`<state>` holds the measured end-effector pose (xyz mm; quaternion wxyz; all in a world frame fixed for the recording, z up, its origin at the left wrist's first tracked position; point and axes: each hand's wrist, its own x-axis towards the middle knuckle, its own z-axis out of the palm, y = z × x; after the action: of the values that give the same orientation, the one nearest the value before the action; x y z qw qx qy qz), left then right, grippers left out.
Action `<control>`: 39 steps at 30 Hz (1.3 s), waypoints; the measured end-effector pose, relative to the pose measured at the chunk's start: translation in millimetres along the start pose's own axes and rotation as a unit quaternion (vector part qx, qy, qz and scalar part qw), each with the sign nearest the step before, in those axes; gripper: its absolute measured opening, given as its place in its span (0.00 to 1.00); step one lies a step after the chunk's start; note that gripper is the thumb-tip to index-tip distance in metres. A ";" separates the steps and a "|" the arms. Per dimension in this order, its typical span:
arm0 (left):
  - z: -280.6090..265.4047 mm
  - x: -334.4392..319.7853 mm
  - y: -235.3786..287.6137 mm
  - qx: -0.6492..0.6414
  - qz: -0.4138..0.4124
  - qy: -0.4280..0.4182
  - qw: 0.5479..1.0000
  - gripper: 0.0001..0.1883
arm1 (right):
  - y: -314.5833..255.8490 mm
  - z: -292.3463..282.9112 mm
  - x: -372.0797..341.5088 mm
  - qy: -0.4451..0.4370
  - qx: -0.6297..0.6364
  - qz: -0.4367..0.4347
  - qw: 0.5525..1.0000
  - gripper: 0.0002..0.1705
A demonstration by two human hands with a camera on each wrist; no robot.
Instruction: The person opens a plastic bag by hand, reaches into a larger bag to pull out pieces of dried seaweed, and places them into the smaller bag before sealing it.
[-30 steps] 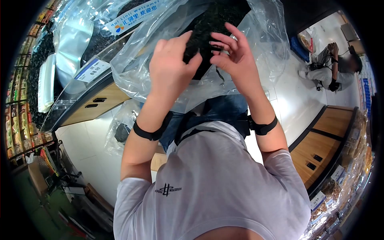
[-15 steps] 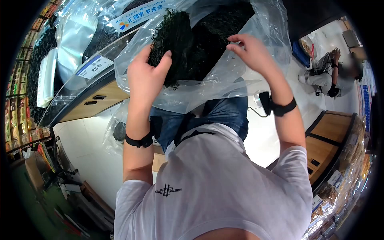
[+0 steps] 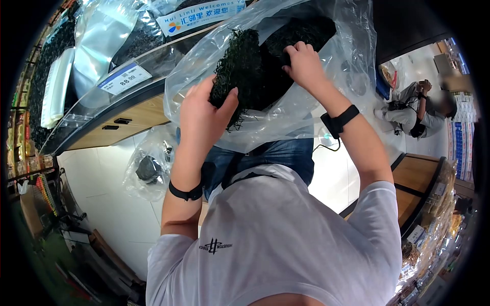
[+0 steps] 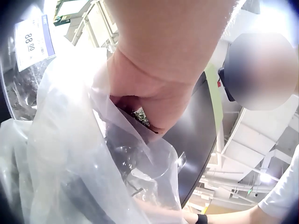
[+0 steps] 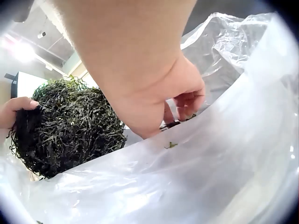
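Observation:
A dark green clump of dried seaweed (image 3: 240, 69) is gripped at its lower left by my left hand (image 3: 201, 115), thumb on the near side. Behind it, a large clear plastic bag (image 3: 352, 56) lies spread wide around more dark seaweed (image 3: 301, 33). My right hand (image 3: 306, 66) reaches into the bag's mouth with bent fingers; in the right wrist view the fingers (image 5: 189, 100) curl down at dark strands by the bag's edge. That view also shows the held clump (image 5: 70, 126) as a thick tangled mat. The left wrist view has my left hand (image 4: 154, 93) partly behind plastic.
A display counter with a price label (image 3: 125, 79) and a welcome strip (image 3: 204, 16) stands at the left. On the floor lies a clear bag with a dark lump (image 3: 148, 168). Another person (image 3: 423, 109) crouches at the right, beyond a wooden cabinet (image 3: 416, 173).
My left hand has taken hold of the clump and drawn it leftward, apart from the other seaweed. My right hand moved away to the right, then back in to the seaweed in the bag.

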<state>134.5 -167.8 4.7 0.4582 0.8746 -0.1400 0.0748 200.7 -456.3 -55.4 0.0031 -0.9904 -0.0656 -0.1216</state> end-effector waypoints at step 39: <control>0.7 -2.3 -22.2 -0.468 -0.130 0.014 0.874 0.16 | -9.2 16.4 1.0 -0.005 0.077 0.049 0.996 0.29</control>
<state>139.3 -155.9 -13.7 0.8214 0.5671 -0.0376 -0.0477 204.4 -446.7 -71.2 0.0849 -0.9898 -0.0265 -0.1111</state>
